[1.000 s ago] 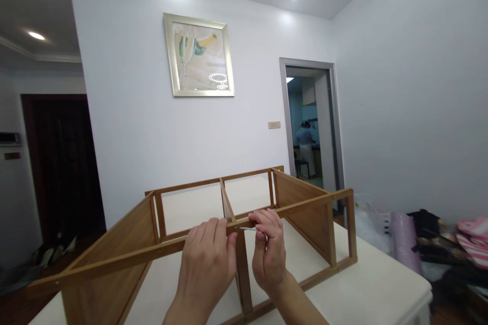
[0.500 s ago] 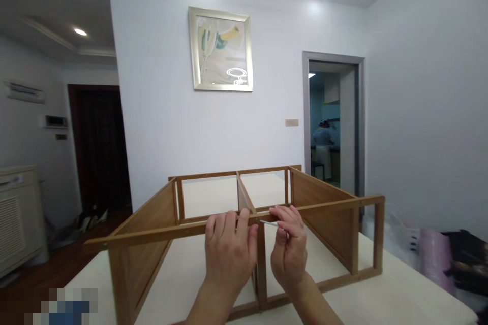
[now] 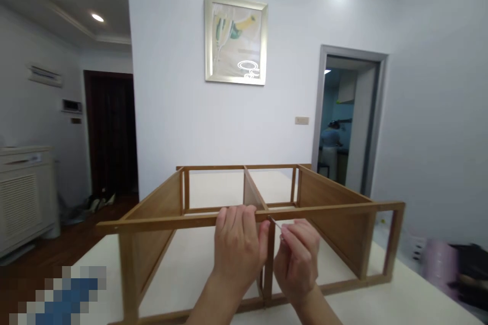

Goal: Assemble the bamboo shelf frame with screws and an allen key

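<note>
A brown wooden shelf frame [image 3: 183, 221] lies on its side on a white table. My left hand [image 3: 238, 244] wraps over its near top rail, just left of the middle joint, with the thumb against the front of the rail. In my right hand [image 3: 297, 256], fingers pinch a thin silver hex key [image 3: 276, 223]. Its tip meets the front of the rail at the middle upright [image 3: 269, 259]. The rest of the key is hidden in the fingers, and any screw under the tip is too small to make out.
The white tabletop [image 3: 412, 297] extends around the frame. Right of the table sit a pinkish roll [image 3: 438, 264] and dark items. A white cabinet [image 3: 26, 198] stands at left, with shoes on the floor near a dark door. Through the doorway, a person [image 3: 331, 144] stands in another room.
The view has swung left, so everything sits further right. My right hand has dropped slightly and turned, tilting the hex key more steeply. My left hand keeps its hold on the rail.
</note>
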Motion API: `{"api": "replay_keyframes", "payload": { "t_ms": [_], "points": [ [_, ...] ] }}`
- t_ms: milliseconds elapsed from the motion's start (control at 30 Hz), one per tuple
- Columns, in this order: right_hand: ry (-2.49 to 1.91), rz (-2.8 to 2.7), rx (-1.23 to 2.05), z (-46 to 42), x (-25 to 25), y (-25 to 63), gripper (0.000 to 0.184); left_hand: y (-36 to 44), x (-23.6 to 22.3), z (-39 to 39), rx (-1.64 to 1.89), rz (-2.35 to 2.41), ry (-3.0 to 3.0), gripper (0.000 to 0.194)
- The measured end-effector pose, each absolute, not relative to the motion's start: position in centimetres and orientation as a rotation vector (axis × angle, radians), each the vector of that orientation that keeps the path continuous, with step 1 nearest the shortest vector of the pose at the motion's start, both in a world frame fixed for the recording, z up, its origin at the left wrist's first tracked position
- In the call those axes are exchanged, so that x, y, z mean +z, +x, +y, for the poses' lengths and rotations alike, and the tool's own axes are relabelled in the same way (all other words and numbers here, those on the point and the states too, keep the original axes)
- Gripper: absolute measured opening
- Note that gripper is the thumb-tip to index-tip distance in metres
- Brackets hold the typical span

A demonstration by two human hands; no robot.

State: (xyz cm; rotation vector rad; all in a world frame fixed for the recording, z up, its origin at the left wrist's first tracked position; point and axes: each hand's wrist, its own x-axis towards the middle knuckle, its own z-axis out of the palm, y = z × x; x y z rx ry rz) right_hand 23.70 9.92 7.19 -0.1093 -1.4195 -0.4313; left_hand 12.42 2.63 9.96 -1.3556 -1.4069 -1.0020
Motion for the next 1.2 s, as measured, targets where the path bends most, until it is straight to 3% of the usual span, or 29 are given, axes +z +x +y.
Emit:
{"api": "replay_keyframes", "payload": {
  "t_ms": [133,1200],
  "points": [
    [-0.114,-1.419,-0.478,9.5,7.2,23.9,0.036,12.2,9.7,2.9,-1.007,-1.359,-1.365,0.012],
    [-0.005,-1.602,-0.659,9.1,7.6,25.0,0.023,12.0,9.2,3.2,-1.026,-1.324,-1.362,0.014]
  ]
}}
